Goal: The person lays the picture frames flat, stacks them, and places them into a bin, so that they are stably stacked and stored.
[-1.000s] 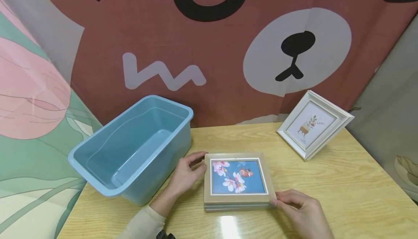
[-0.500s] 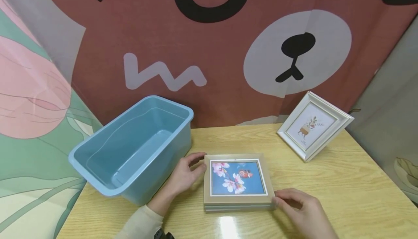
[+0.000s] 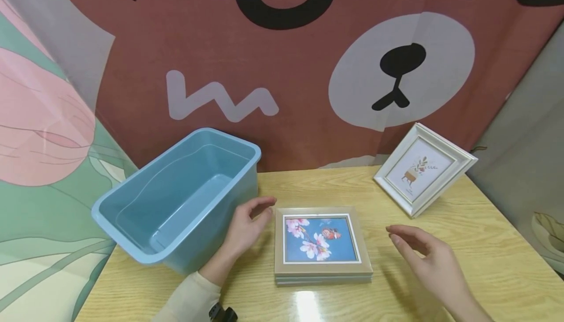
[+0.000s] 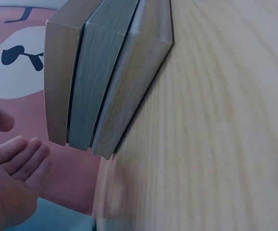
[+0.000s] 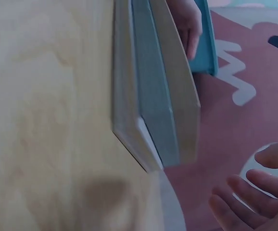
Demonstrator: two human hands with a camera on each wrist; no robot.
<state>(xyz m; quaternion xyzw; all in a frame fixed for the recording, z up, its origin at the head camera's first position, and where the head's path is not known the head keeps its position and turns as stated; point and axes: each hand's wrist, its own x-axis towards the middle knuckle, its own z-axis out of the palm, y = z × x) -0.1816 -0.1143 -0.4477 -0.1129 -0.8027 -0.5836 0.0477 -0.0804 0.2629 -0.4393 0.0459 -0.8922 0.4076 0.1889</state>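
A stack of three picture frames lies flat on the table. On top is a tan picture frame (image 3: 323, 269) with a blossom-and-bird picture; a blue-green frame (image 4: 98, 72) sits in the middle, and a wood-toned frame (image 4: 134, 82) at the bottom. Just off the stack's upper left corner my left hand (image 3: 245, 224) hovers with fingers relaxed, holding nothing. My right hand (image 3: 429, 261) is in the air to the right of the stack, fingers loosely bent, with a gap between it and the frames. Both wrist views show the stack's edges closely aligned.
A blue plastic bin (image 3: 176, 199) stands left of the stack, with nothing visible inside. At the back right a white picture frame (image 3: 425, 169) stands tilted on the wooden table (image 3: 476, 243). A printed bear curtain (image 3: 299, 77) hangs behind.
Both hands have let go of the stack's sides. The right hand has moved right and up, while the left has drawn slightly left and up. The stack stays about where it was.
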